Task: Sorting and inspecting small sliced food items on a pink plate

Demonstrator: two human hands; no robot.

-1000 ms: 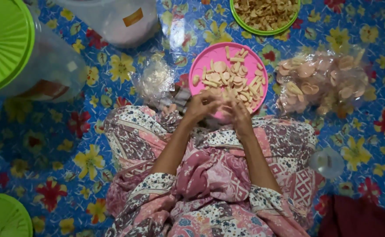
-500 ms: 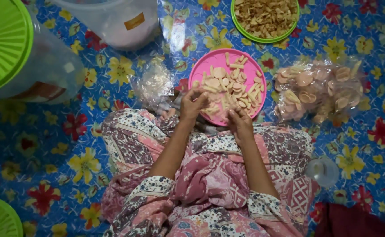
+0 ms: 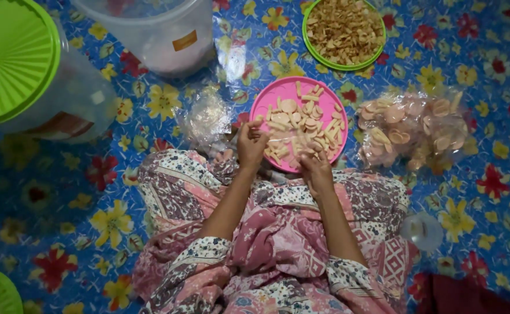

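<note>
Two hands are at work over the near edge of a pink plate (image 3: 325, 96) full of pale cracker pieces (image 3: 301, 125), and I watch them from above. My left hand (image 3: 251, 144) sits at the plate's left rim with its fingers curled in and the tips pinched together; it seems to pinch something small, but I cannot tell what. My right hand (image 3: 315, 167) rests on the near rim of the plate, fingers bent down among the crackers closest to me; whether it grips a piece or only touches them I cannot tell. The plate lies just beyond both hands, touching the right one, on a blue flowered mat (image 3: 92, 197) that covers the floor. Just left of my left hand lies a crumpled clear plastic bag (image 3: 207, 119). To the right of my right hand, near the plate, a larger clear bag of round crackers (image 3: 412, 131) lies on the mat. Farther out beyond the plate stands a green bowl (image 3: 343, 32) heaped with small brown chips. Well off to the left of my left hand is a clear tub with a green lid (image 3: 11, 58), and beyond it another clear tub (image 3: 150, 35). Both forearms reach out over my lap, which is covered in pink patterned cloth (image 3: 272, 238).
</note>
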